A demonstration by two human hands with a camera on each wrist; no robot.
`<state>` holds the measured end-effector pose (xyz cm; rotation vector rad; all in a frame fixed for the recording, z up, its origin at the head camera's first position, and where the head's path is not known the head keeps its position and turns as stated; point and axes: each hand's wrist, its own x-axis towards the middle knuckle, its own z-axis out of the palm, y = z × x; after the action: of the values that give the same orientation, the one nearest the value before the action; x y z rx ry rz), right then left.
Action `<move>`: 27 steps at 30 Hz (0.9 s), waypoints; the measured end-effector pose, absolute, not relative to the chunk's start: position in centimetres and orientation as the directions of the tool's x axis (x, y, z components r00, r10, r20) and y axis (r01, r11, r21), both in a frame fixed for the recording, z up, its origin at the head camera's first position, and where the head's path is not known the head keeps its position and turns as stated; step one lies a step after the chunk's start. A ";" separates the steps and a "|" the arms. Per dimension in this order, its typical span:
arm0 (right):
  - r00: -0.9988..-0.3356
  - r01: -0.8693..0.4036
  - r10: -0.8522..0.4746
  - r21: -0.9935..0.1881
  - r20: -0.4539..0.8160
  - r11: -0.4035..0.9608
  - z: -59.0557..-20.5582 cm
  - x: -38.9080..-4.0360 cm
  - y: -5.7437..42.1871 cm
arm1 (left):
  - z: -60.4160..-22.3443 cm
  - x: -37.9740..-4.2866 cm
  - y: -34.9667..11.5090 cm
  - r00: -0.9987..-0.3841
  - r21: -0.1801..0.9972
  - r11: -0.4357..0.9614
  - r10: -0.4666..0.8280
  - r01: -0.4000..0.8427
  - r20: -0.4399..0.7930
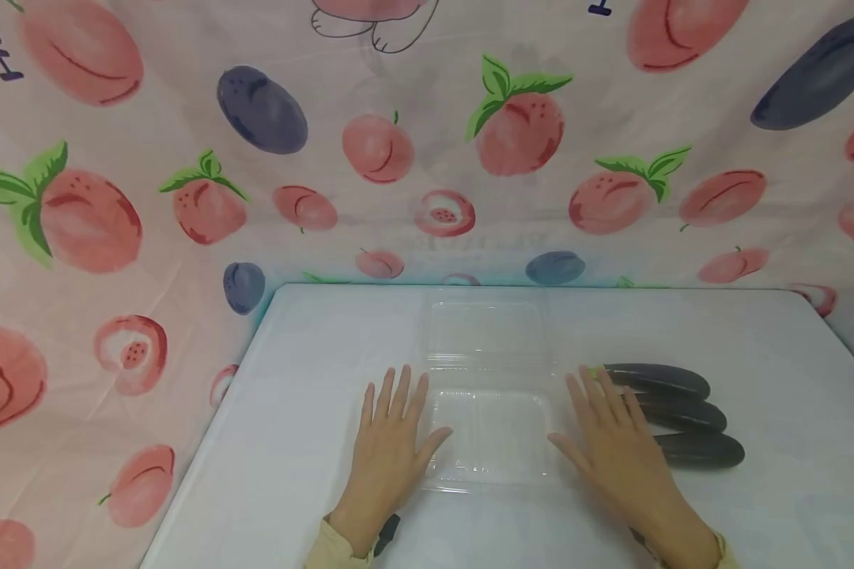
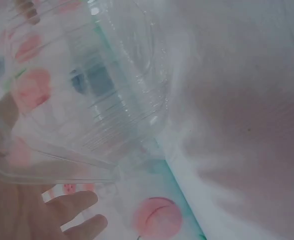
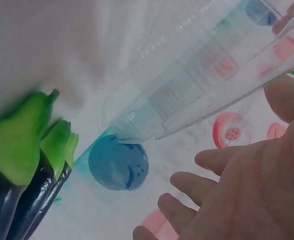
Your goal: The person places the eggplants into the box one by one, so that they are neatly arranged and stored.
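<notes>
printed cloth (image 1: 413, 87) reads "hap"; left grip (image 1: 387, 454), right grip (image 1: 619, 454) spread beside clear container (image 1: 491, 438); eggplants (image 1: 686, 413) at right.

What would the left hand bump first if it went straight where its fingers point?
The left hand would probably meet the fruit-patterned cloth, unless it brushes the clear container first; height is unclear.

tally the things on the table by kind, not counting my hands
Eggplants: 3
Clear box, open: 1
Total: 4
</notes>
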<state>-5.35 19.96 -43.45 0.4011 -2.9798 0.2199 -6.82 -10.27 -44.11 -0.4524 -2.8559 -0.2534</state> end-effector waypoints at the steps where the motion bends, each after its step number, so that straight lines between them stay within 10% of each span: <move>1: -0.960 -0.264 -0.247 -0.131 0.130 0.956 -43.4 -5.3 20.0 | -44.2 -6.8 -10.3 -0.924 0.138 0.936 0.280 0.322 0.260; 27: -0.948 -0.288 -0.262 -0.134 0.183 0.948 -43.3 -5.4 21.7 | -44.7 -6.9 -10.7 -0.916 0.347 0.885 0.182 0.311 0.358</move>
<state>-5.45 21.66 -43.27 0.4174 -2.9389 0.2384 -6.86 -10.68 -44.73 -0.3678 -2.7367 -0.5784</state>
